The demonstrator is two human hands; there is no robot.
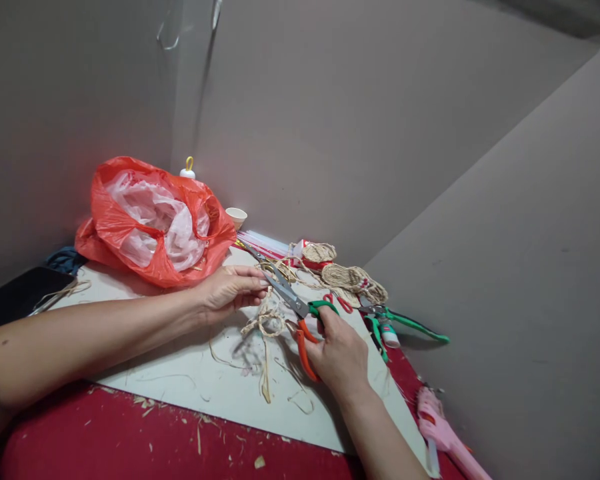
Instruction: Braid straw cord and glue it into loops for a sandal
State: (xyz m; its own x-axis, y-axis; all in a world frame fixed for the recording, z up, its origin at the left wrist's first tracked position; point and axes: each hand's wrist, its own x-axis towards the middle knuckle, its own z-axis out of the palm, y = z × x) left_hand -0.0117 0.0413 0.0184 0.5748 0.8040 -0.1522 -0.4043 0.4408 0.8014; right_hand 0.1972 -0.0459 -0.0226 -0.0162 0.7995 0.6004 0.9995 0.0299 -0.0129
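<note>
Right grip (343, 350) closed on the scissors (299, 307), blades (277, 286) beside the left grip (230, 293), which pinches the knotted straw cord (269, 325) over the white board (180, 387), inboard of its near edge, presumably raised for blade clearance.

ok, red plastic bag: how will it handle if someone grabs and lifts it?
Likely floppy: the red plastic bag looks thin and creased, its rim sagging. Probably light for its bulk, since crumpled white film fills much of its mouth, though the bottom is hidden. Might spill if tipped, as its mouth gapes open.
</note>
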